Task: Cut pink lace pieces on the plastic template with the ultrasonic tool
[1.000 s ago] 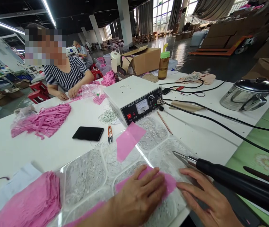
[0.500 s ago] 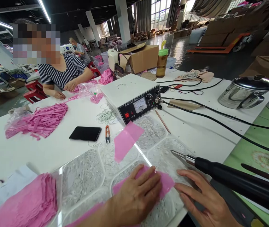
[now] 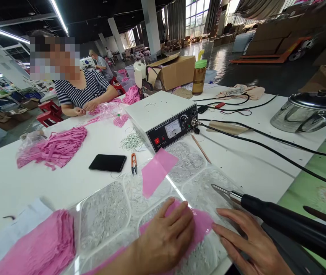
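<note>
My left hand (image 3: pixel 167 233) lies over a piece of pink fabric (image 3: pixel 204 225) on a clear, patterned plastic mat (image 3: pixel 105 214), fingers slightly bent and pressing down. Part of that fabric is hidden under the hand. My right hand (image 3: pixel 248 236) has its fingers apart, with fingertips at the fabric's right corner. Just above it, a black-handled tool with a pointed metal blade (image 3: pixel 266 208) slants across; whether the hand touches it, I cannot tell. A second pink fabric piece (image 3: pixel 157 172) lies flat on the mat further back. At the lower left is a stack of pink fabric (image 3: pixel 42 244).
Behind the mat stand a control box with a dial (image 3: pixel 165 118), orange thread snips (image 3: pixel 134 164) and a phone (image 3: pixel 107 163). Pink strips (image 3: pixel 62 147) lie at left. A metal pot (image 3: pixel 303 112) and black cables (image 3: pixel 254 141) are at right. Across the table sits a co-worker (image 3: pixel 85 89).
The view has shifted slightly, so most things appear further right. My hands stay nearly in place on the fabric. The co-worker's hands have come closer together.
</note>
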Motion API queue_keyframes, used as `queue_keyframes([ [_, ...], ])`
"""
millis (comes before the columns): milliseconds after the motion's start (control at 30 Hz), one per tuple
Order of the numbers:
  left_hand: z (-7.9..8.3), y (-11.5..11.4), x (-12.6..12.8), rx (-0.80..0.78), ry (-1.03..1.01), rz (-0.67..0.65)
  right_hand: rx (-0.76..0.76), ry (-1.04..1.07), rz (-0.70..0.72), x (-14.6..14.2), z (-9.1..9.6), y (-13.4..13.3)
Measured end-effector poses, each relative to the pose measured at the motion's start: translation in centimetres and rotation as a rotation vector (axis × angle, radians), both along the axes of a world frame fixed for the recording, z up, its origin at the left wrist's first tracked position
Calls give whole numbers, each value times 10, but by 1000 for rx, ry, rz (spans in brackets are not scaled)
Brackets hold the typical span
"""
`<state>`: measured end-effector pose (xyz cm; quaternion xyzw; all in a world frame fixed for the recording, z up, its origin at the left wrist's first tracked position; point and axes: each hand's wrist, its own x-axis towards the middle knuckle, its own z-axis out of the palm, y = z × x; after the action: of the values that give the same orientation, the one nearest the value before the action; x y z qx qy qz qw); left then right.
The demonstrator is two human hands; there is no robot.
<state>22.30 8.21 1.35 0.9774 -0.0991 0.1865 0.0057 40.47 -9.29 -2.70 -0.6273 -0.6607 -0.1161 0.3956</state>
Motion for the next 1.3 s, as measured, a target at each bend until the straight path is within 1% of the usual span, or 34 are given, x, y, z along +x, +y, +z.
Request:
queue_keyframes([
  [67,2,1,2,1,7,7,-6,0,7,0,-1,0],
  [167,2,0,9,-14,43,-18,-11,8,21,0,-1,0],
  [333,1,0,17,-50,106,-50,-22,6,26,1,-4,-2],
  [467,2,3,13,-69,165,-72,-18,38,36,1,-8,-3],
  [600,5,6,9,-81,192,-96,-12,61,28,-1,-6,-1],
  [833,4,7,8,-93,195,-98,19,68,7,-3,-1,0],
  [1067,1,6,7,-92,183,-97,9,82,14,-1,-6,-1],
  [1200,0,6,7,-85,170,-99,46,138,-4,-2,-5,-4],
  [1300,-2,6,7,-85,162,-98,50,241,-85,-1,-3,-11],
])
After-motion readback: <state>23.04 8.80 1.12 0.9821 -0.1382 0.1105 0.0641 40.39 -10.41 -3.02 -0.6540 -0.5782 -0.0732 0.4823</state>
